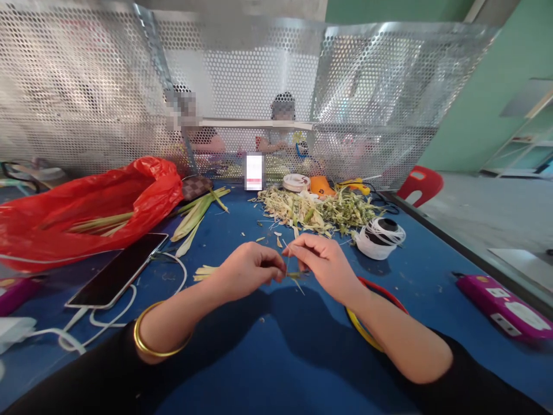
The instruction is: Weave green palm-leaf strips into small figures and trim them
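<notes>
My left hand [253, 266] is closed, its fingertips around a thin green plant strip [295, 275] whose narrow end sticks out between my hands. Opposite it, my right hand [323, 264] pinches a fine white string [285, 246] between thumb and fingers. Pale cut strips [205, 272] show behind my left forearm; whether they join the green piece is hidden by the hand. A cone of white string [380, 239] stands to the right of my right hand. Beyond both hands lies a heap of plant trimmings [319, 210].
A red plastic bag [95, 210] holding stalks, long leaves [194, 219] and a tablet [118, 271] with white cables lie left. Right are a red-yellow ring [365, 331] and a purple box [503, 305]. A perforated metal screen [259, 69] closes the far side, people behind it.
</notes>
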Demonstrator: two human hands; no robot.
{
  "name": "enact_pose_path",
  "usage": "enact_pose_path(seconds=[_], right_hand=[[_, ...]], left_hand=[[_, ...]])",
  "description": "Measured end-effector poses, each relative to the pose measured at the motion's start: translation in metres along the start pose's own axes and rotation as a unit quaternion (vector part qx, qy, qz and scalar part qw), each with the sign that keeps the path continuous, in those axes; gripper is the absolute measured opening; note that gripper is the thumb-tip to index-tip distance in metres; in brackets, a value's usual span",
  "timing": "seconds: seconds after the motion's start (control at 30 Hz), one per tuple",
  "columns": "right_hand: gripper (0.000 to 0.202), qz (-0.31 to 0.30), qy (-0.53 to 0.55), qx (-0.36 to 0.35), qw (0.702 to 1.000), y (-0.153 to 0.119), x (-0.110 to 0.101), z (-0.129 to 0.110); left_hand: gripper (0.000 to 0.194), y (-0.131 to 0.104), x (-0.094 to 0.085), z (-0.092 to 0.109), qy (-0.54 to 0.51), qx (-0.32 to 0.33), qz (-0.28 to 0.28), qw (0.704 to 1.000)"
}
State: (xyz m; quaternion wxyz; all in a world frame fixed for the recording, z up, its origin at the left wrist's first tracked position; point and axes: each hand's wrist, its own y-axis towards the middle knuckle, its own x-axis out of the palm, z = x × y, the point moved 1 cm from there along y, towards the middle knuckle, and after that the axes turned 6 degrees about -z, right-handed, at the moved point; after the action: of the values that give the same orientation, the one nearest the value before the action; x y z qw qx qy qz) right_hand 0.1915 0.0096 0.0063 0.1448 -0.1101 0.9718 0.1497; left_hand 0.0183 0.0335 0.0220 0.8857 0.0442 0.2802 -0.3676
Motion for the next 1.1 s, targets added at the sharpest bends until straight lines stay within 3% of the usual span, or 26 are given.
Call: enact_pose_path(seconds=[0.1,0.2,0.27,0.4,0.47,0.57,0.67,0.73,0.83,0.93,1.0,1.07,1.1], right_hand=[[0.017,-0.005,0.007,0.021,1.0,0.004,-0.006,0.005],[0.018,-0.032,0.089,0.073,0.993,0.006,-0.004,0.012],[0.02,-0.054,0.139,0.113,0.982,0.006,0.0,0.017],[0.021,-0.085,0.119,0.128,0.981,0.004,0.008,0.018],[0.021,-0.095,0.058,0.103,0.988,0.002,0.012,0.016],[0.019,-0.067,-0.109,0.005,0.992,-0.005,0.016,0.01],[0.017,-0.006,-0.267,-0.138,0.954,-0.013,0.02,0.001],[0.016,-0.012,-0.29,-0.211,0.933,-0.018,0.021,-0.005],[0.016,-0.075,-0.212,-0.233,0.946,-0.019,0.02,-0.011],[0.019,-0.087,-0.094,-0.131,0.983,-0.013,0.011,-0.011],[0.019,-0.082,0.002,-0.041,0.996,-0.007,0.004,-0.008],[0.018,-0.091,0.146,0.041,0.984,-0.003,-0.001,-0.003],[0.016,-0.09,0.236,0.085,0.964,-0.001,-0.001,0.0]], left_hand=[[0.008,-0.002,0.0,0.004,-0.112,-0.013,-0.048,0.992],[0.004,-0.003,0.0,0.008,-0.182,-0.013,-0.049,0.982],[0.005,-0.003,-0.001,0.011,-0.206,0.002,-0.014,0.978],[0.005,-0.002,-0.006,0.009,-0.196,0.011,0.138,0.971],[0.006,-0.001,-0.009,0.005,-0.168,0.011,0.196,0.966],[0.006,0.001,-0.011,-0.002,-0.112,0.018,0.227,0.967],[0.008,0.003,-0.01,-0.007,-0.051,0.021,0.228,0.972],[0.011,0.003,-0.008,-0.009,-0.013,0.014,0.221,0.975],[0.013,0.003,-0.003,-0.009,0.058,0.006,0.191,0.98],[0.015,0.001,0.001,-0.004,0.133,0.009,0.126,0.983],[0.016,-0.001,0.002,0.001,0.132,0.015,0.054,0.99],[0.014,-0.004,0.001,0.006,0.071,0.022,-0.028,0.997],[0.012,-0.005,0.0,0.007,0.028,0.027,-0.061,0.997]])
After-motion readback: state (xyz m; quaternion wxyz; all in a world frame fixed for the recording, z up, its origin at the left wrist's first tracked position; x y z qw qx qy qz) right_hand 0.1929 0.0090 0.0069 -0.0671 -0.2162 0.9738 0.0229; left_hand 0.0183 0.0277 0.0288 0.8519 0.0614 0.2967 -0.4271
